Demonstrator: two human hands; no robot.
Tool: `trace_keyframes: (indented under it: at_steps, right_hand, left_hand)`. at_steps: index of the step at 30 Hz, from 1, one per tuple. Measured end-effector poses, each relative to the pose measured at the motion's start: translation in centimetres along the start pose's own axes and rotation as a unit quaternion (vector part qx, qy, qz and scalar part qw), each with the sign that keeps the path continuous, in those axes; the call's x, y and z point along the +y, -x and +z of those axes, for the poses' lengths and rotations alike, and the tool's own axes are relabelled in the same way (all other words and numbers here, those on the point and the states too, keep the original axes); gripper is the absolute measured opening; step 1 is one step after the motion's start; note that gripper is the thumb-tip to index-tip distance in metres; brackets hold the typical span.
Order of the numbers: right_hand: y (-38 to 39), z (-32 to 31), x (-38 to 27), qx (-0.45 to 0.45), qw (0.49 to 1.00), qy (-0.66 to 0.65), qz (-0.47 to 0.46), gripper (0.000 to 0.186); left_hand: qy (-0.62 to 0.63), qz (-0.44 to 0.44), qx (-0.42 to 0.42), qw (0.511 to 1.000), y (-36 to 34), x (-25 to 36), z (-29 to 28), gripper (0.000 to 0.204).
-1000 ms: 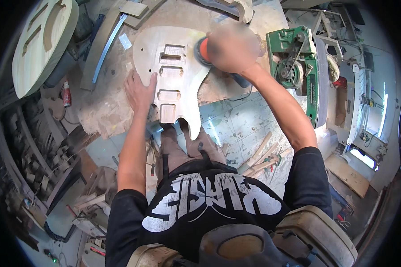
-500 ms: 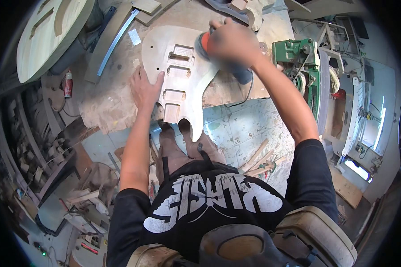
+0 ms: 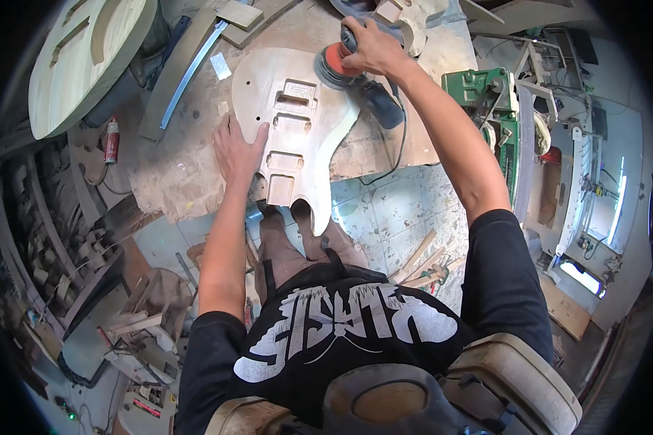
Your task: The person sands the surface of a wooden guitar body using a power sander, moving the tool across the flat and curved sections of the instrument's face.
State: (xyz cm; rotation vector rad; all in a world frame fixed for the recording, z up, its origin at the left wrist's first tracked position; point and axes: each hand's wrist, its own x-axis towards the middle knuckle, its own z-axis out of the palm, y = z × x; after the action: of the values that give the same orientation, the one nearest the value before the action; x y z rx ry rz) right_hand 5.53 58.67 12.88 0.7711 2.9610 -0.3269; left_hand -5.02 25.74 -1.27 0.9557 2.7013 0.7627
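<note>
A pale wooden electric guitar body (image 3: 265,76), with routed pockets and small drilled holes, lies flat on the workbench and overhangs its near edge. My left hand (image 3: 239,148) rests against its left edge, thumb on the wood and fingers apart over the bench. My right hand (image 3: 376,49) is wrapped round the top of a red and grey orbital sander (image 3: 331,67). The sander's round pad sits on the guitar body's upper right edge. From the sander a dark dust canister (image 3: 379,105) sticks out toward me, over the bench.
The dusty workbench (image 3: 174,174) ends just before my legs. A second guitar body (image 3: 91,61) stands at the far left beside a metal straightedge (image 3: 192,72). To the right is a green machine (image 3: 479,90). A black cord (image 3: 401,148) loops over the bench edge; wood scraps (image 3: 421,264) lie on the floor.
My right hand has slowed from a blur, and the sander has shifted slightly, its canister swinging into fuller view. My left hand stays at the guitar body's edge.
</note>
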Motion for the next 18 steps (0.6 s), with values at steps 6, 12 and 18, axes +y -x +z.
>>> trace_keyframes:
  at_steps: [6,12,18]
  right_hand:
    - [8.9,0.7,-4.0,-0.021,0.997,-0.023,-0.077,0.073]
    - [14.1,0.6,-6.9,-0.104,0.987,-0.045,-0.117,0.068]
    - [4.6,0.6,-1.2,-0.007,0.999,-0.051,0.002,0.079]
  left_hand:
    - [-0.002,-0.013,-0.011,1.0,0.1,-0.1,0.0,0.083]
    - [-0.001,-0.01,-0.008,1.0,0.2,0.1,-0.2,0.083]
    - [-0.022,-0.011,-0.008,1.0,0.1,0.0,0.0,0.082]
